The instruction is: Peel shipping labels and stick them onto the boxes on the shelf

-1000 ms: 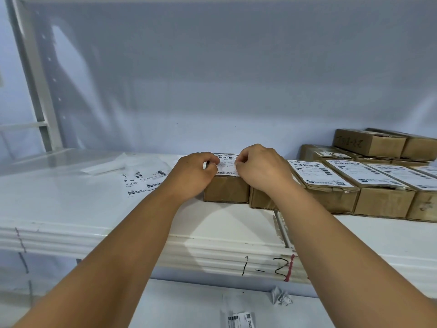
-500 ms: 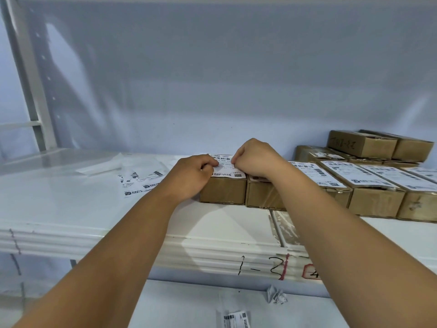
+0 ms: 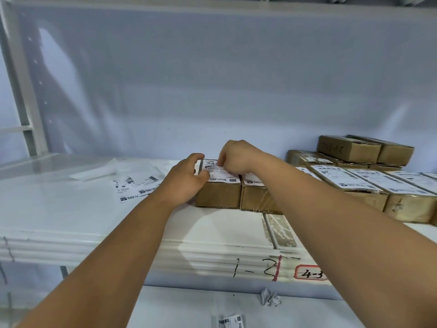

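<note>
Two hands on label (image 3: 221,174) atop box (image 3: 218,197) — left hand (image 3: 186,183) fingers loose, thumb pressing; right hand (image 3: 238,155) fingers curled, pinching label. Risk: uneven pressure — wrinkle, skew.

- Both bare forearms reached forward from the lower corners, drawing together toward the middle.
- The left hand (image 3: 186,183) lay palm down, its fingers loosely spread and slightly arched, the thumb stretched out to the right.
- The right hand (image 3: 236,157) sat a little higher, just beside the left, with the wrist bent and the fingers curled under, their tips bunched down on a label (image 3: 224,176).
</note>
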{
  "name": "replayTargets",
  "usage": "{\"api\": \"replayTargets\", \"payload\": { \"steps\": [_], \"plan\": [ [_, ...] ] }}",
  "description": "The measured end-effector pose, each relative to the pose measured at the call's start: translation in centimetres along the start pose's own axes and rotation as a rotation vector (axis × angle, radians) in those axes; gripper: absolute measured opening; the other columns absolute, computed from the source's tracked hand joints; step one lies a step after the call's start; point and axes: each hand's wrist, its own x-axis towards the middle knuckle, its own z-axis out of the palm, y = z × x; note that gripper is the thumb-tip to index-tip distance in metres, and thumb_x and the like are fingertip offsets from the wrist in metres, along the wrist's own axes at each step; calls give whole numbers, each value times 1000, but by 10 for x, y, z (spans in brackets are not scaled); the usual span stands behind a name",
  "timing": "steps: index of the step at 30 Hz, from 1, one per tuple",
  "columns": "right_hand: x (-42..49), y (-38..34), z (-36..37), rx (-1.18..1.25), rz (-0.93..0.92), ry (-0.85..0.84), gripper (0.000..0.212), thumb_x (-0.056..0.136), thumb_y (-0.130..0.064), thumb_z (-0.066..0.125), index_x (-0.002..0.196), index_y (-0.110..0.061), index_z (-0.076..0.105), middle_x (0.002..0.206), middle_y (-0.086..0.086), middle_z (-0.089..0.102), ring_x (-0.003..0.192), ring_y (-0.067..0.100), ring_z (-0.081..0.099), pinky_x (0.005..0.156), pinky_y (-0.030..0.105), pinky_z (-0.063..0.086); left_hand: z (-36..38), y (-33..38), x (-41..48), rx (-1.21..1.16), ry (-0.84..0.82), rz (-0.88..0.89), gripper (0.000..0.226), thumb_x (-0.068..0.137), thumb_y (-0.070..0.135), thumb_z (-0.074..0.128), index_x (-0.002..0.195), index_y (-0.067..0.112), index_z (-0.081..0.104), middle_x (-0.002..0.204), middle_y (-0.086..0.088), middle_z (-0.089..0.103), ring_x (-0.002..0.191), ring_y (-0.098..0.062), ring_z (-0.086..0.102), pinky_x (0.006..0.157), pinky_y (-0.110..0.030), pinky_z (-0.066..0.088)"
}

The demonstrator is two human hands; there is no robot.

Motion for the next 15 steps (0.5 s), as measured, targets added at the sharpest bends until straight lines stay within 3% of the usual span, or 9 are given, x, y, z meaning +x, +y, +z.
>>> {"api": "replayTargets", "payload": {
  "steps": [4, 8, 11, 15],
  "plan": [
    [-8, -15, -2, 213, -160, -29, 42, 84, 1, 41, 105, -20, 70, 114, 1, 67, 106, 20, 60, 87, 31, 51, 0, 0, -1, -57, -48, -62, 56, 96, 31, 44, 146, 30, 21, 138, 2, 49, 102, -15, 49, 81, -26, 34],
    [0, -18, 6, 248, -178, -89, 41, 85, -1, 45, 111, -23, 67, 119, 4, 64, 111, 25, 59, 94, 40, 49, 0, -2, 0, -58, -48, -64, 48, 96, 32, 42, 141, 32, 26, 122, -2, 58, 95, -21, 56, 66, -22, 40],
    [7, -18, 9, 256, -147, -92, 43, 89, -4, 47, 128, -19, 55, 132, 3, 55, 119, 20, 52, 95, 27, 43, 1, -1, -1, -52, -29, -54, 51, 96, 30, 43, 143, 30, 23, 120, -2, 55, 94, -19, 53, 69, -24, 40],
    [11, -16, 8, 227, -142, -126, 49, 93, -5, 43, 140, -19, 41, 139, 2, 48, 126, 20, 44, 94, 24, 34, 2, 0, 1, -90, -6, -3, 62, 96, 24, 46, 148, 26, 13, 147, -1, 36, 109, -15, 48, 86, -25, 34]
  ]
}}
